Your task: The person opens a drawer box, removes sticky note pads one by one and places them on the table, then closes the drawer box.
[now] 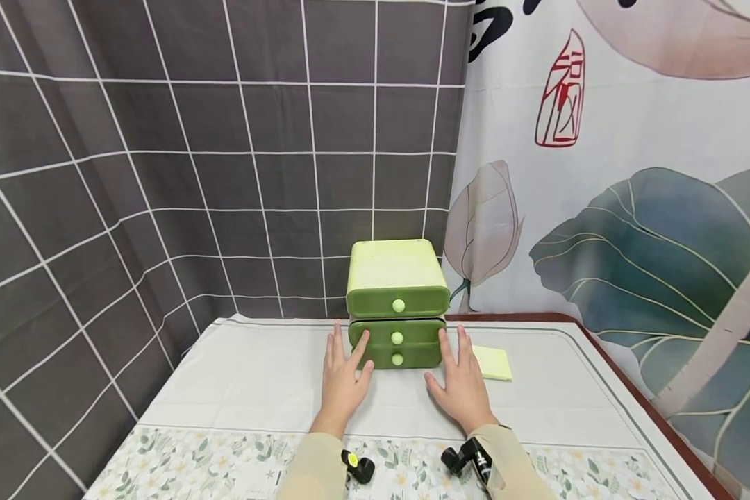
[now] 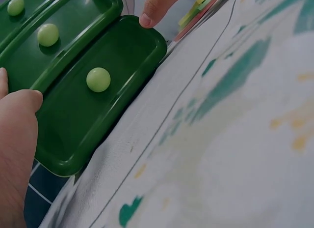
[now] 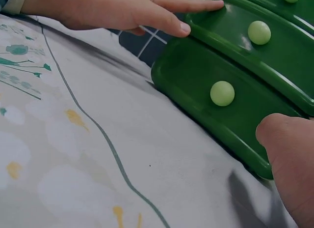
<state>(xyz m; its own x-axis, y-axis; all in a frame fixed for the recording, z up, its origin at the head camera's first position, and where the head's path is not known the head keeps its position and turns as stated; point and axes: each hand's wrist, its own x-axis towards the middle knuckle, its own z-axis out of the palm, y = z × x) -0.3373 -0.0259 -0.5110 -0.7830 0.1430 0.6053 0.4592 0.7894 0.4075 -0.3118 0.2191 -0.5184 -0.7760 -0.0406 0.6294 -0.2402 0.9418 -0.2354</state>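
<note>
A small desktop drawer box (image 1: 398, 267) with a pale yellow-green top stands at the back of the table. Its three green drawer fronts are stacked, each with a round light knob; the bottom knob (image 2: 98, 79) and middle knob (image 3: 259, 32) show up close. My left hand (image 1: 342, 378) is at the box's left side, fingers spread, with fingertips at the lower drawer fronts. On the opposite side, my right hand (image 1: 462, 382) has its fingers extended, thumb and index fingertip near the lower right corner. Neither hand grips anything.
A flat pale yellow piece (image 1: 492, 363) lies on the white table cover (image 1: 256, 375) just right of the box. Behind stand a dark grid-patterned curtain (image 1: 275, 173) and a lotus-print cloth (image 1: 631, 229). The table's brown edge (image 1: 650, 406) runs along the right.
</note>
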